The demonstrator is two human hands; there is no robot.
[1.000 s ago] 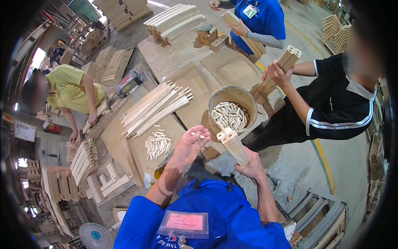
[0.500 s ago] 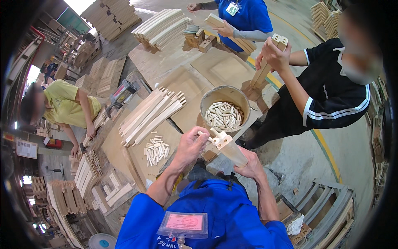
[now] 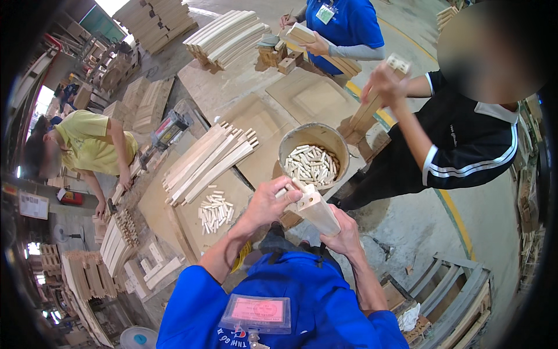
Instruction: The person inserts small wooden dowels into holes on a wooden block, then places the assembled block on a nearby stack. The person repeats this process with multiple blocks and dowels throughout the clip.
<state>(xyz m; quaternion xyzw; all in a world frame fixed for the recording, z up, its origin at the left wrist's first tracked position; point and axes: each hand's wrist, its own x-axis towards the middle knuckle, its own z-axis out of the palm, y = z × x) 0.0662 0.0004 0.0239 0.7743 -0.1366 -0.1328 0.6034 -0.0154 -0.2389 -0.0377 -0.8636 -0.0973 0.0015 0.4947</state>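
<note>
My right hand [image 3: 344,234] is wrapped round wooden pieces [image 3: 319,215] held side by side, their ends tilted up and showing drilled round holes. A short wooden dowel stands up from one of these ends. Closed at the same ends, my left hand [image 3: 268,202] pinches another dowel [image 3: 281,192] between thumb and fingers; whether its tip has entered a hole cannot be made out. Just beyond my hands stands a round bucket [image 3: 343,135], holding many short dowels [image 3: 312,164]. More loose dowels [image 3: 215,210] lie heaped on the table, left of my left forearm.
Long slats with round ends [image 3: 209,160] lie on the table [image 3: 256,116]. At right, a person in black [image 3: 465,139] holds drilled wood; another in blue [image 3: 349,29] works at the far side, and one in yellow [image 3: 96,142] at left. A grey rack [image 3: 450,285] stands lower right.
My left hand has come slightly closer over the drilled ends with the dowel. My right hand and the wood have shifted a little left. The hands of the person in black have moved and blur.
</note>
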